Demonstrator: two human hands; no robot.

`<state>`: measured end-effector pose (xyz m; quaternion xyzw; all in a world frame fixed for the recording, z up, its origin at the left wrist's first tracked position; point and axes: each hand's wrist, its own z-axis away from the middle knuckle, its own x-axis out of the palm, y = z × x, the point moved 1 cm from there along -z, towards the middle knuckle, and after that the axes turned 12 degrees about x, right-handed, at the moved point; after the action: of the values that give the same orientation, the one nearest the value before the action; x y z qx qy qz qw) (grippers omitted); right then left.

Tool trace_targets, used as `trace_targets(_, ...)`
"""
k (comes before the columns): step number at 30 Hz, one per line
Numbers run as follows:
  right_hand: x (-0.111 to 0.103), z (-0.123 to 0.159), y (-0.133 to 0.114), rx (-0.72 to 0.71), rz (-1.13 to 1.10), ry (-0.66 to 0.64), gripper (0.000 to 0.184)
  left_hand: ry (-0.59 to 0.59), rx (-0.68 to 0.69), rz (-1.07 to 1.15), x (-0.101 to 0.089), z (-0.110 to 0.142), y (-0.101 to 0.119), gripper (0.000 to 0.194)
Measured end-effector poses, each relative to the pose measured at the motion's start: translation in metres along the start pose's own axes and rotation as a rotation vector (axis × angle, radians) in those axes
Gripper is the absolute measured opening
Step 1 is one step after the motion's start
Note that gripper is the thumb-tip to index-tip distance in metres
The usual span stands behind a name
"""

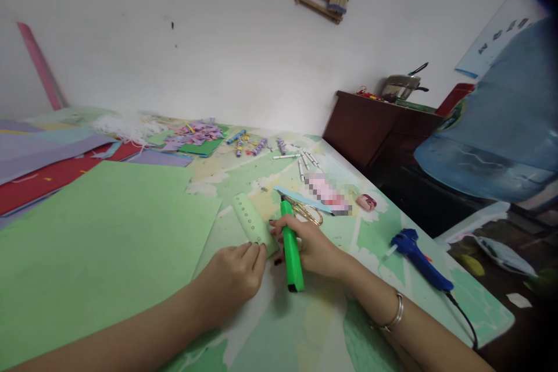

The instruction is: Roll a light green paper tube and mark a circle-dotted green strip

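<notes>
My right hand (316,244) grips a thick bright green highlighter (292,247), held at a slant with one dark end away from me. My left hand (233,273) has its fingers drawn together on the near end of a small light green paper strip (244,212). A row of small drawn circles runs along that strip. Just beyond my right hand lie gold-handled scissors (311,212), partly over a light blue paper strip (290,192). Left of my hands spreads a large light green sheet (117,232).
A blue glue gun (422,258) with a cord lies at the right table edge. Paper scraps (198,135), white shreds (126,128) and several white sticks (305,160) lie farther back. A large blue water bottle (492,145) stands at right, beside a dark red cabinet (370,128).
</notes>
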<state>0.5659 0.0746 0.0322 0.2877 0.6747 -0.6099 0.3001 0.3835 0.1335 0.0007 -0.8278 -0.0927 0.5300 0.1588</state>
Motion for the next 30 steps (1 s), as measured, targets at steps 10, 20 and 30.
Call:
trace_targets(10, 0.004, 0.001, -0.003, -0.104, 0.256, -0.053, 0.024, -0.011, -0.575, 0.338, 0.037, 0.016, -0.08, 0.069)
trace_targets(20, 0.0, 0.003, -0.003, -0.096, 0.196, 0.002, 0.034, 0.007, -0.558, 0.448, 0.034, 0.015, -0.072, 0.07)
trace_targets(30, -0.002, -0.001, 0.009, -0.007, -0.285, 0.164, 0.03, 0.229, -0.485, 0.52, -0.001, -0.005, -0.027, 0.025)
